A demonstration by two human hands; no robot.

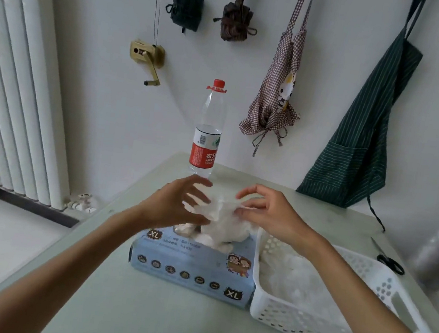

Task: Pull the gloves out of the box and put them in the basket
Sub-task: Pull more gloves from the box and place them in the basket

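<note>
— What sort of place is this?
— A home utility corner. Above the desk, a checked apron and a striped apron hang on the white wall.
— Anything else?
— A white column radiator stands left of the desk, with a hand crank mounted on the wall above.

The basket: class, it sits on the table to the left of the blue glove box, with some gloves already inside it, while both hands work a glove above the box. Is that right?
One detail is wrong. The head view shows the basket to the right of the glove box, not the left. The rest holds: it sits on the table, gloves already lie inside it, and the left hand and right hand work a glove above the box.
</note>
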